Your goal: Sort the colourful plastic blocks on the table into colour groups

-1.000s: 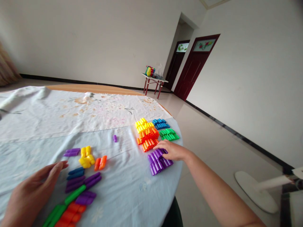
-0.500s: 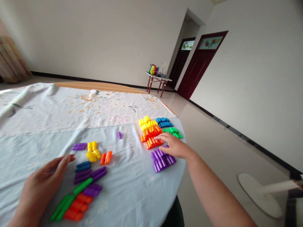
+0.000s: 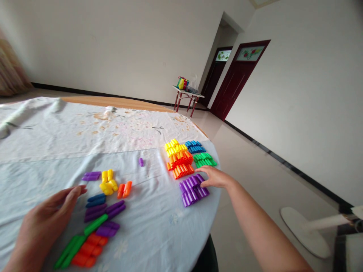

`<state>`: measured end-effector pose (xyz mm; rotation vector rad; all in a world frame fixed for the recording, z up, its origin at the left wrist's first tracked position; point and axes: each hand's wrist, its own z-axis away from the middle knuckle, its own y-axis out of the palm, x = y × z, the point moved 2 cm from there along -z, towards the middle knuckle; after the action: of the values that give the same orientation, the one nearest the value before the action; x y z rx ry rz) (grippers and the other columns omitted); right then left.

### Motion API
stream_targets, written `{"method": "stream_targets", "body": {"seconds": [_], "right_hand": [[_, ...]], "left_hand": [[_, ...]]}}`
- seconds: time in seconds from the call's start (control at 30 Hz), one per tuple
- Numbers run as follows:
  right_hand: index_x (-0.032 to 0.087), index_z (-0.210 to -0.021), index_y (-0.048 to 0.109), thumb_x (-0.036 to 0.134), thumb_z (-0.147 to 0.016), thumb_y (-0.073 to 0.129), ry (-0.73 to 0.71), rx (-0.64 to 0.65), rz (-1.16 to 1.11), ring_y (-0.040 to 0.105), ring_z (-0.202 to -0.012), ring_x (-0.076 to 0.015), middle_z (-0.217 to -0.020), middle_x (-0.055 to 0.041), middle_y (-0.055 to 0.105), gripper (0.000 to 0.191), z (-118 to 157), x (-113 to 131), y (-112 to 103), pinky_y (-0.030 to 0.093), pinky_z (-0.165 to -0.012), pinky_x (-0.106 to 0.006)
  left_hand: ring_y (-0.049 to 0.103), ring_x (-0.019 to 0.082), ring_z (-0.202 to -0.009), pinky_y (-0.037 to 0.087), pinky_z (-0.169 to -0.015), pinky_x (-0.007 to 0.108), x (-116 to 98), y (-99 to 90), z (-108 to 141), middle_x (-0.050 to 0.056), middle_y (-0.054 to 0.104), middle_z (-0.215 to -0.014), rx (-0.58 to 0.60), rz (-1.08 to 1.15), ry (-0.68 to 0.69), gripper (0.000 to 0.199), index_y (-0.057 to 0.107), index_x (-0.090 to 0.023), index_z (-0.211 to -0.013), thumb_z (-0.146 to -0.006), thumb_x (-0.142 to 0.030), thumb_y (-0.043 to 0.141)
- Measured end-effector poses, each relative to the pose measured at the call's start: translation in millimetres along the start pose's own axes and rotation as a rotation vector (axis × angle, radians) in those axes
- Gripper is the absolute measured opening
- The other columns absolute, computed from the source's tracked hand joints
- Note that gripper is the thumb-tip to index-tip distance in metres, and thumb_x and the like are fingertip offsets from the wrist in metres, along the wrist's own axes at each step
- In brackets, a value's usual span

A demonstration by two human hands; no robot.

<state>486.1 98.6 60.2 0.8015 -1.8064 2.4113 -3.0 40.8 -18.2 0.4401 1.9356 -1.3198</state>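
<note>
My left hand (image 3: 47, 223) hovers at the left with thumb and fingertips pressed together; whether something small is between them is hidden. Nearest to it are dark blue plastic tubes (image 3: 95, 200), purple tubes (image 3: 95, 212) and long green tubes (image 3: 69, 251). Over the right side, my right hand (image 3: 214, 176) has its fingers apart, thumb at the edge of a stack of short purple tubes (image 3: 193, 190). Beyond those fingers lie piled orange tubes (image 3: 183, 170), with green tubes (image 3: 205, 160), yellow tubes (image 3: 174, 147) and blue tubes (image 3: 195, 146) close by.
One lone purple tube (image 3: 141, 162) lies mid-table. Yellow tubes (image 3: 107, 181) and an orange group (image 3: 124, 189) lie left of centre. A wrinkled cloth (image 3: 153, 223) covers the round table. Behind stands a small table (image 3: 187, 91) with bags; a white round base (image 3: 304, 232) is on the floor.
My right hand has moved from over the orange tubes toward me and slightly right, to the edge of the purple stack. My left hand stays nearly in place. The view has shifted slightly.
</note>
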Motion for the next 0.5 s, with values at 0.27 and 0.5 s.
{"method": "stream_targets", "body": {"seconds": [0.27,0.5], "right_hand": [[0.018,-0.119,0.057,0.016,-0.06,0.069,-0.008,-0.052,-0.085,0.055,-0.106,-0.0242,-0.114,-0.0098,0.059,0.061,-3,-1,7,0.043,-0.09,-0.035],[0.022,-0.118,0.058,0.02,-0.065,0.069,-0.039,-0.1,-0.104,0.054,-0.108,-0.0246,-0.117,-0.0079,0.059,0.055,10,19,-7,0.043,-0.091,-0.039]], "left_hand": [[0.062,0.032,-0.094,0.048,-0.086,0.05,-16,-5.7,3,-0.002,0.071,-0.089,-0.014,0.015,-0.067,0.044,0.065,-0.035,-0.084,-0.07,-0.067,0.04],[0.063,0.027,-0.091,0.049,-0.088,0.043,-37,-9.7,9,0.001,0.071,-0.09,-0.018,0.056,-0.119,0.042,0.066,-0.028,-0.082,-0.071,-0.061,0.042]]}}
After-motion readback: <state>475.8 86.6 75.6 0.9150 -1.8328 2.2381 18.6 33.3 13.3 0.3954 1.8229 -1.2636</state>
